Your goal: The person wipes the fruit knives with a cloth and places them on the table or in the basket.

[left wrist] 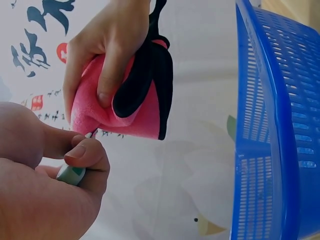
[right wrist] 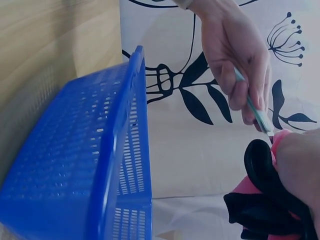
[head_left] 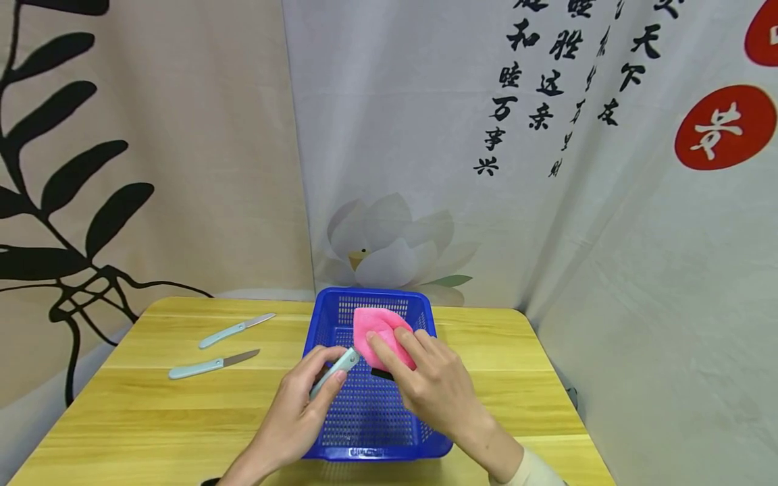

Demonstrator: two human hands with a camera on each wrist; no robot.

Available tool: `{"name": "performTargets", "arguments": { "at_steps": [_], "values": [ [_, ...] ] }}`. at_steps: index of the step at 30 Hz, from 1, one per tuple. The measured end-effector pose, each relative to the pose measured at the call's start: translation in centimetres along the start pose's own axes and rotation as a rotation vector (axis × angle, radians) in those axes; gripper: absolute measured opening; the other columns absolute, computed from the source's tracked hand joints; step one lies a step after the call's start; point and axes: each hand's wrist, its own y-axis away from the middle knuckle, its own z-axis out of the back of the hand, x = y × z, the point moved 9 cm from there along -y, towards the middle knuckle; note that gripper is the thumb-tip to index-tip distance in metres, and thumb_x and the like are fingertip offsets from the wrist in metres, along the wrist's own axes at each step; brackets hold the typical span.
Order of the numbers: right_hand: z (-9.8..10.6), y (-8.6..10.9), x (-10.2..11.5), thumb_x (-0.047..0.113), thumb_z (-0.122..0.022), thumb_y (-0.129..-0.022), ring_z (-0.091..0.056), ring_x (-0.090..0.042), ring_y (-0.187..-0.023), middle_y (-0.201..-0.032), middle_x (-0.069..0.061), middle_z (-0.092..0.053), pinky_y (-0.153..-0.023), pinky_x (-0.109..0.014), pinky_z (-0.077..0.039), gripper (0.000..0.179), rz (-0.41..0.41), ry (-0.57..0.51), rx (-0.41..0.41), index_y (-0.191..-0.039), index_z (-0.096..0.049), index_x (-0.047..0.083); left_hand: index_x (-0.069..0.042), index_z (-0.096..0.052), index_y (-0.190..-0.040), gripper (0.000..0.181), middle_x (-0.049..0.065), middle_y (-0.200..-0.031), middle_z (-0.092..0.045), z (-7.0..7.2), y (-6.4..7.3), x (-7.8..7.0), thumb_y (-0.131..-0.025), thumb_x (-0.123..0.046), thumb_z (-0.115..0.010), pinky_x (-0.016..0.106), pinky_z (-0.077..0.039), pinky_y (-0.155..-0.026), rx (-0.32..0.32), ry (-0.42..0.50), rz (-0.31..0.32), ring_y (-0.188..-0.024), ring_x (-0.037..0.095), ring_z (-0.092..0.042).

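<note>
My left hand holds a knife by its pale mint handle over the basket. Folded around the knife's blade is a pink cloth with black edging, which my right hand grips and presses with its fingers. Most of the blade is hidden by the cloth; in the right wrist view a short bit of metal shows between the handle and the pink fabric. Black trim hangs from the cloth in the left wrist view.
A blue perforated plastic basket stands on the wooden table beneath both hands. To the left lie two more mint-handled knives, one farther back and one nearer, blades pointing right. A printed curtain hangs behind the table.
</note>
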Motion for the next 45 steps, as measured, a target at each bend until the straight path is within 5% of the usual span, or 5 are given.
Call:
{"name": "performTargets", "arguments": {
  "at_steps": [11,21,28,38,45],
  "values": [
    [-0.2,0.8,-2.6,0.016,-0.041,-0.118,-0.057,-0.020,-0.075,-0.115,-0.013,-0.072,-0.055,-0.024,-0.051,0.043,-0.075,-0.007,0.026,-0.150,-0.070,0.017,-0.018,-0.073,-0.133,0.025,-0.009,-0.100,-0.062,0.2,0.2,-0.2,-0.114,-0.006,-0.062,0.023,-0.052,-0.069,-0.016,-0.057,-0.021,-0.083,0.003,-0.056],
    [0.4,2.0,-5.1,0.018,-0.041,-0.117,-0.067,-0.026,-0.085,-0.114,-0.017,-0.072,-0.058,-0.033,-0.061,0.044,-0.183,-0.002,-0.007,-0.150,-0.070,0.015,-0.015,-0.072,-0.136,0.024,-0.004,-0.104,-0.066,0.7,0.5,0.7,-0.115,-0.008,-0.063,0.024,-0.056,-0.072,-0.022,-0.051,0.066,-0.088,0.004,-0.060],
    [1.9,0.8,-2.2,0.010,-0.054,-0.112,-0.061,-0.023,-0.079,-0.113,-0.016,-0.073,-0.059,-0.029,-0.058,0.039,-0.068,-0.054,-0.147,-0.144,-0.074,0.013,-0.014,-0.072,-0.136,0.023,-0.003,-0.102,-0.066,0.8,0.3,1.0,-0.115,-0.009,-0.064,0.024,-0.056,-0.072,-0.035,-0.050,0.093,-0.087,0.005,-0.061],
    [2.0,-0.7,2.5,0.022,-0.058,-0.117,-0.052,-0.017,-0.073,-0.104,-0.008,-0.071,-0.063,-0.021,-0.048,0.029,0.111,-0.048,-0.163,-0.138,-0.078,0.015,-0.012,-0.072,-0.139,0.028,-0.003,-0.121,-0.080,0.4,0.0,0.0,-0.114,-0.004,-0.064,0.031,-0.067,-0.093,-0.027,-0.071,-0.017,-0.108,0.005,-0.073],
    [1.1,-0.9,3.1,0.021,-0.056,-0.118,-0.056,-0.018,-0.075,-0.106,-0.008,-0.072,-0.066,-0.024,-0.055,0.031,0.096,-0.001,-0.097,-0.139,-0.078,0.017,-0.009,-0.069,-0.142,0.031,-0.002,-0.119,-0.080,0.2,0.3,-0.4,-0.114,0.000,-0.060,0.030,-0.068,-0.096,0.009,-0.029,-0.066,-0.109,0.008,-0.075]
  ]
}}
